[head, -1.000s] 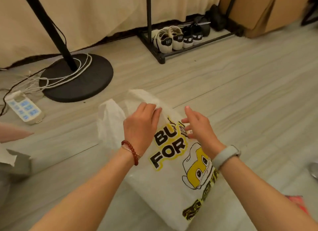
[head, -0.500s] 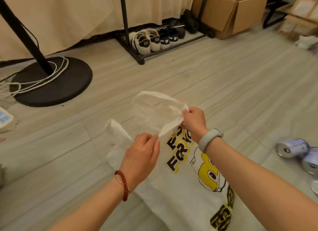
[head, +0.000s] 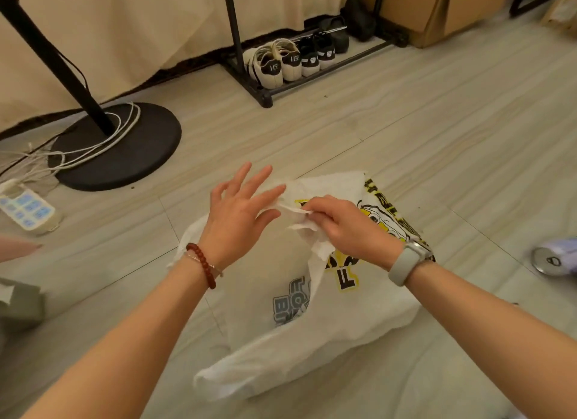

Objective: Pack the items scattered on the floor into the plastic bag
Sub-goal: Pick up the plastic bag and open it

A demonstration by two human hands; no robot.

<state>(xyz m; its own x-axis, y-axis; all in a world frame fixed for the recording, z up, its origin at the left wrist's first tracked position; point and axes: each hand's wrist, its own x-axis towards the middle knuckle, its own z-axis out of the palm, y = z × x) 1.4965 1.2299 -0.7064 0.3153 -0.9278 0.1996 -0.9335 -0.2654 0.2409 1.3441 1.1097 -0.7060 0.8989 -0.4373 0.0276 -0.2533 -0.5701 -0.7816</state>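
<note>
Right hand [head: 346, 228] pinches plastic bag [head: 312, 334] rim; left hand [head: 240, 212] splayed

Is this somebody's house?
Probably a room at home: shoes lined up on a low rack, a cardboard box, and a power strip on the floor.

Floor [head: 390, 131] ahead bare; fan base [head: 125, 150] left, can [head: 554, 257] right.

thin crinkled plastic bag [head: 327, 318], matt wood-grain floor [head: 406, 131], shiny metal can [head: 552, 259]
</note>
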